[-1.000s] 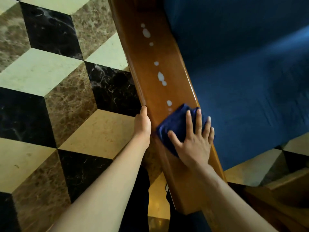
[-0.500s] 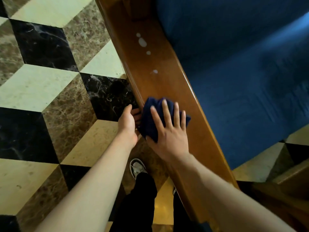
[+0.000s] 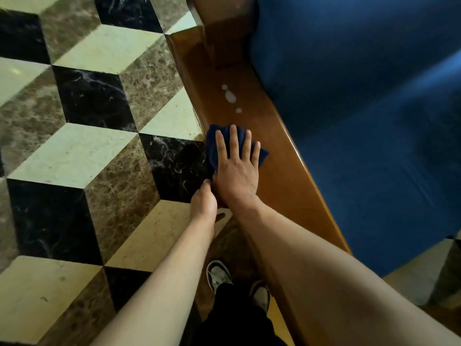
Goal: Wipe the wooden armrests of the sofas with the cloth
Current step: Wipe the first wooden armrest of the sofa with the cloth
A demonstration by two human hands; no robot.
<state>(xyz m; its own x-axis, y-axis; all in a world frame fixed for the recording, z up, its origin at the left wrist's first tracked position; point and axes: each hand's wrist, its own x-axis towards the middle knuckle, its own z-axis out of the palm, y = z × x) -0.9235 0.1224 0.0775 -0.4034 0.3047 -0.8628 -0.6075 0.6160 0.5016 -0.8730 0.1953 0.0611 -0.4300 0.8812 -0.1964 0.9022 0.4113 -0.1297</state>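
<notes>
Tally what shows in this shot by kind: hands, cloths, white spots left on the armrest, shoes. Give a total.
Hands: 2, the left hand at the edge of the armrest and the right hand flat on the cloth
Cloths: 1, the dark blue cloth
White spots: 3, ahead of the cloth
Shoes: 2
Total: 8

Bare forearms, black trousers, and dark sneakers with pale toes.

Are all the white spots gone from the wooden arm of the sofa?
No, a few white spots sit on the brown wooden armrest, just ahead of the dark blue cloth under the right hand.
</notes>
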